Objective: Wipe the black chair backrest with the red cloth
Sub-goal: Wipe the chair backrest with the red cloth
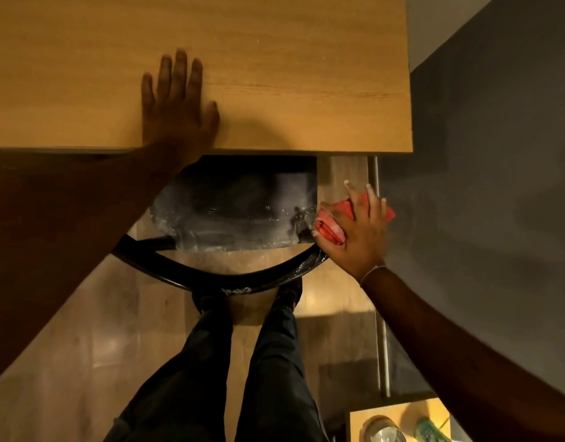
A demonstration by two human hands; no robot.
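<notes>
The black chair stands tucked under the wooden table, seen from straight above. Its curved backrest (211,275) arcs below the dusty black seat (236,208), with white dust on the right end of the curve. My right hand (359,232) grips the bunched red cloth (330,226) and presses it on the right end of the backrest, beside the seat's corner. My left hand (176,106) lies flat on the table top, fingers spread, holding nothing.
The wooden table (290,74) fills the upper view, its front edge above the chair. A grey wall panel (498,186) runs along the right. My legs and shoes stand behind the backrest. A small wooden surface (357,422) with a can and a bottle is at bottom right.
</notes>
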